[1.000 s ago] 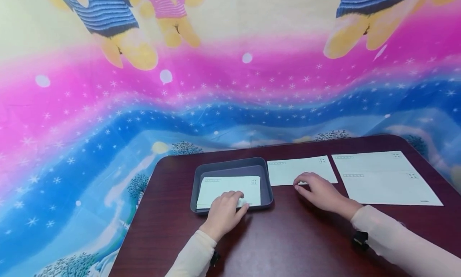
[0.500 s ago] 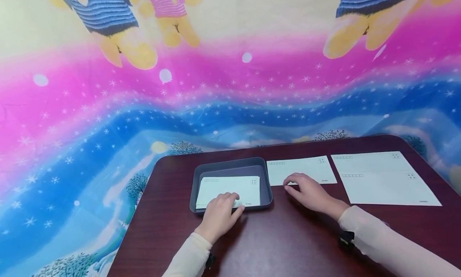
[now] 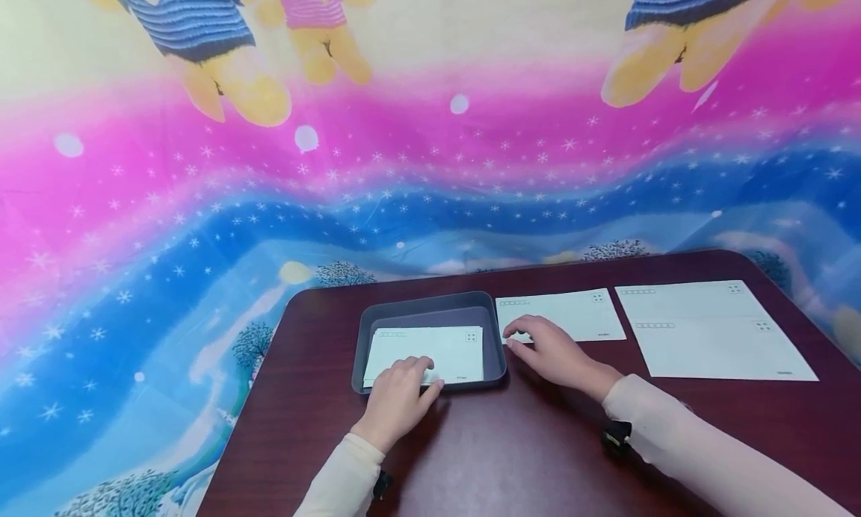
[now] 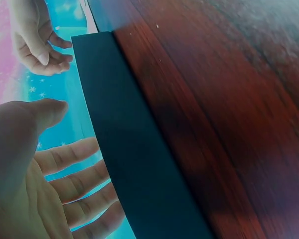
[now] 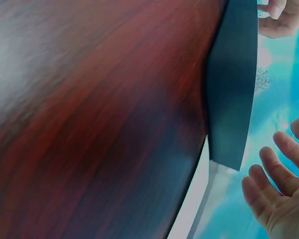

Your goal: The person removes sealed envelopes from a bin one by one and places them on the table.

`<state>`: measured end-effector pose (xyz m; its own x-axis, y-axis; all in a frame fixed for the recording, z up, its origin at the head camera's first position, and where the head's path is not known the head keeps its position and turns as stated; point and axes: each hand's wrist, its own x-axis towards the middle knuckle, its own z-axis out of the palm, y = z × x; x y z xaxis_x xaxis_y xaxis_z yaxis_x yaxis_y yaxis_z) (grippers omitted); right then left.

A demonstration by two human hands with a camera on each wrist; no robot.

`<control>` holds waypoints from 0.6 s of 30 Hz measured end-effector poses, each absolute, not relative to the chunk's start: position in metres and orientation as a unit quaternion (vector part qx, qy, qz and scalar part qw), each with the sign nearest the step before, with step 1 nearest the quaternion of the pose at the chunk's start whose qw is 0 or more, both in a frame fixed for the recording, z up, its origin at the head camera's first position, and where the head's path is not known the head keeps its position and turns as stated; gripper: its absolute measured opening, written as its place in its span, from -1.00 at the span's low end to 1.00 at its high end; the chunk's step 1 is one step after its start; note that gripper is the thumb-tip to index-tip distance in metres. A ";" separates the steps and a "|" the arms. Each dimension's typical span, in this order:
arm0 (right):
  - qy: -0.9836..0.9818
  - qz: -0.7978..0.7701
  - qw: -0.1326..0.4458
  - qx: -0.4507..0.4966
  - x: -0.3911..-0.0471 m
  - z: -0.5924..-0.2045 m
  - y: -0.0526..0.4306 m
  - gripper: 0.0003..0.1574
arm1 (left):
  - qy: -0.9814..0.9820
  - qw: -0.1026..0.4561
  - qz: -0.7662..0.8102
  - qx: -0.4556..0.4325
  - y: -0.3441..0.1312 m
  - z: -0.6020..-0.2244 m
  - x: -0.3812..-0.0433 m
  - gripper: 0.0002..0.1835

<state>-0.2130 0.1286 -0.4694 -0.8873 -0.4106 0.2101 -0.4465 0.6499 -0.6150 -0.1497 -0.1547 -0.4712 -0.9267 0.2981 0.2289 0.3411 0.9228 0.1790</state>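
When looking from the head, can see the left hand [image 3: 395, 401] reaching over the near side of a grey tray [image 3: 437, 315], holding nothing, with loose fingers over a pile of white papers [image 3: 417, 347]. Cannot tell if touching them. To its right, can see the right hand [image 3: 560, 356], also holding nothing, with softly bent fingers near the tray. Just past those fingers, can see one white paper [image 3: 568, 314] on a brown table [image 3: 525, 457], with more white sheets [image 3: 716, 347] farther right.

From the left wrist, can see the left fingers parted beside the tray's dark wall, with the right hand beyond.

From the right wrist, can see the right hand loose near that wall, with the left hand farther off.
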 end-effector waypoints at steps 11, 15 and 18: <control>-0.903 0.358 0.009 0.237 -0.215 -0.466 0.107 -0.71 | -0.977 0.098 -0.109 -0.152 -0.164 -0.471 -0.151 -0.65; -0.902 0.356 0.010 0.243 -0.217 -0.466 0.100 -0.71 | -0.978 0.101 -0.108 -0.147 -0.167 -0.471 -0.151 -0.65; -0.902 0.353 0.012 0.249 -0.219 -0.466 0.095 -0.71 | -0.978 0.108 -0.106 -0.146 -0.169 -0.472 -0.152 -0.66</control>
